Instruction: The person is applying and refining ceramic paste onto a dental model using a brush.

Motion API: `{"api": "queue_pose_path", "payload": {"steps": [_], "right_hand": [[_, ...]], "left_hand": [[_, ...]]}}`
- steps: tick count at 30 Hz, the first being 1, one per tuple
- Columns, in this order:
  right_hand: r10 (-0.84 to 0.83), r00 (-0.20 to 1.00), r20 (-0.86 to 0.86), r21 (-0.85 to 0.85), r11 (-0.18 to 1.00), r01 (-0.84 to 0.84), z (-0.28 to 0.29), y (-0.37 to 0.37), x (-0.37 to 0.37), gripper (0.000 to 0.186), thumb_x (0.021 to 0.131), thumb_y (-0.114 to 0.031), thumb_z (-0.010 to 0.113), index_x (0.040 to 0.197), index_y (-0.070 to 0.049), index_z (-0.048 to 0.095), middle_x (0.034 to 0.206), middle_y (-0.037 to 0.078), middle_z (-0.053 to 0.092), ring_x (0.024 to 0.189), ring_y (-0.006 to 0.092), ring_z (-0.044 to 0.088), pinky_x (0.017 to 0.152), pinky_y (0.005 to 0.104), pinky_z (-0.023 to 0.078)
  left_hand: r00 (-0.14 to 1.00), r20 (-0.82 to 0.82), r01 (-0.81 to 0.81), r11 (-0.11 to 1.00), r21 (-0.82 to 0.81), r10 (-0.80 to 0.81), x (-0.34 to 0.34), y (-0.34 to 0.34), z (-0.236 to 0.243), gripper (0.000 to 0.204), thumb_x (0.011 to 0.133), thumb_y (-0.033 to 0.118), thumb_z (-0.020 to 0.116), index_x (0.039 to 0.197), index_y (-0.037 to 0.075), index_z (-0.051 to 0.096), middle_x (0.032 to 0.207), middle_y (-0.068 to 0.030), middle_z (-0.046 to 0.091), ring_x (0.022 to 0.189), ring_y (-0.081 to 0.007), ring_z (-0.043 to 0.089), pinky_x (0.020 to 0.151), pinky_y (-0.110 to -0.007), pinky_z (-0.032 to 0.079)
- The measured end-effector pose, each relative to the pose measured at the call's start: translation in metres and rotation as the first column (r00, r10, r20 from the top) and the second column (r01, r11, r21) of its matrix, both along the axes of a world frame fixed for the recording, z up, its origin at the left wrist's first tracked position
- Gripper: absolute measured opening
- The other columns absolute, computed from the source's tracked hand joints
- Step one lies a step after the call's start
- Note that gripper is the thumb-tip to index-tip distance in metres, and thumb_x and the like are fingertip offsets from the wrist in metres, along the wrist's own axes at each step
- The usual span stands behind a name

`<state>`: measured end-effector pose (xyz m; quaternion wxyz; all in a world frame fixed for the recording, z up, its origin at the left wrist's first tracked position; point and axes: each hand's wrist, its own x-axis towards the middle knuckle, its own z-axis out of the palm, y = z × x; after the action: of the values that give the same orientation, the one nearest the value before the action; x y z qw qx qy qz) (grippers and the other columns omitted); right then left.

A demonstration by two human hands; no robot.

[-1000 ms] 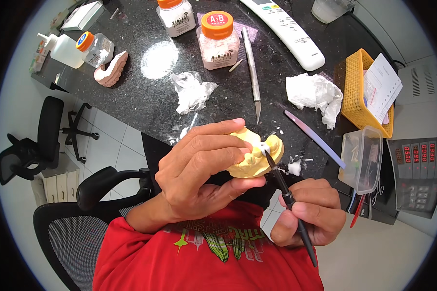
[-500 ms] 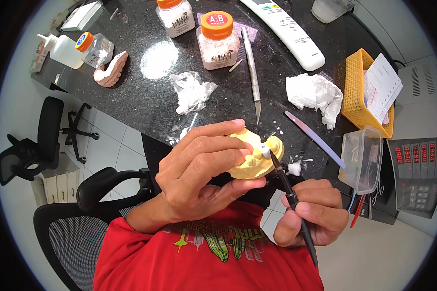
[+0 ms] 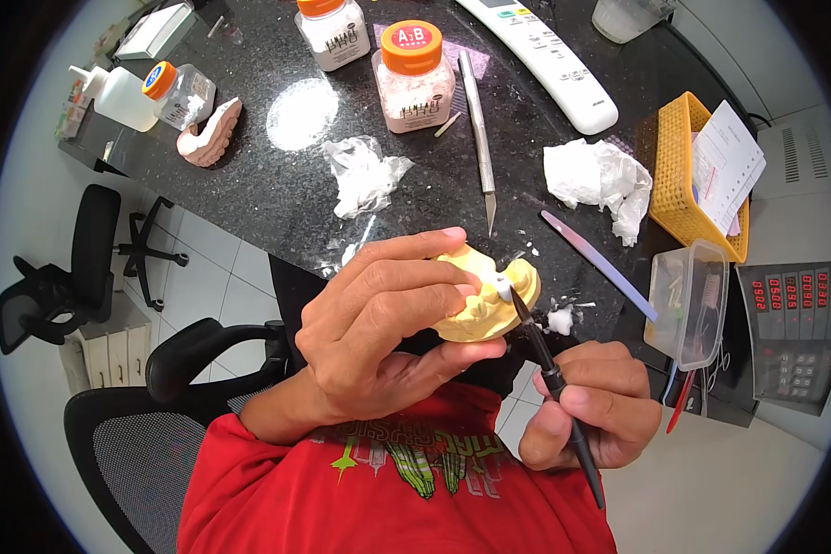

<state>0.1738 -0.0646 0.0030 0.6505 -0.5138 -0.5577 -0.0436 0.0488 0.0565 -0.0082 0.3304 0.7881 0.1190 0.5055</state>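
My left hand (image 3: 388, 319) is closed round a yellow plaster dental model (image 3: 485, 319), held up in front of the table's near edge. A small white tooth-shaped piece (image 3: 502, 288) sits on the model between the yellow teeth. With thumb and fingers my right hand (image 3: 600, 406) pinches a slim black brush (image 3: 554, 379). The brush's dark tip touches the white piece or lies right against it; I cannot tell which. Part of the model is hidden behind my left fingers.
Beyond my hands lie a craft knife (image 3: 479, 138), a purple nail file (image 3: 600, 265) and crumpled tissues (image 3: 365, 175). Orange-lidded powder jars (image 3: 415, 83) and a white remote control (image 3: 545, 65) stand or lie farther back. A yellow basket (image 3: 674, 166) and a clear plastic box (image 3: 688, 300) are at right.
The brush tip has shifted very slightly at the white piece. Both hands keep the same hold, and everything else stays in place.
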Motion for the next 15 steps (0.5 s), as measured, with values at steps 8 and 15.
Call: {"api": "queue_pose_path", "payload": {"steps": [8, 15], "right_hand": [[-0.003, 1.0, -0.007, -0.012, 1.0, 0.003, 0.0002, -0.0013, -0.0004, 0.025, 0.068, -0.001, 0.069, 0.089, -0.002, 0.056, 0.068, 0.009, 0.057, 0.051, 0.0189, 0.057, 0.043, 0.0259, 0.048], [0.018, 1.0, -0.008, -0.017, 1.0, -0.018, 0.002, -0.0022, 0.0008, 0.026, 0.066, 0.0, 0.07, 0.089, -0.002, 0.056, 0.069, 0.009, 0.058, 0.051, 0.0192, 0.058, 0.044, 0.0262, 0.049]], "left_hand": [[1.0, 0.003, -0.004, 1.0, 0.003, 0.004, 0.0003, -0.0002, 0.0001, 0.04, 0.062, 0.016, 0.087, 0.089, -0.001, 0.061, 0.084, -0.0131, 0.068, 0.09, -0.033, 0.068, 0.072, -0.035, 0.056], [1.0, 0.014, 0.011, 1.0, -0.014, -0.011, 0.0, 0.0007, -0.0015, 0.041, 0.062, 0.016, 0.086, 0.09, -0.001, 0.061, 0.083, -0.0141, 0.067, 0.088, -0.0326, 0.068, 0.072, -0.035, 0.056]]}}
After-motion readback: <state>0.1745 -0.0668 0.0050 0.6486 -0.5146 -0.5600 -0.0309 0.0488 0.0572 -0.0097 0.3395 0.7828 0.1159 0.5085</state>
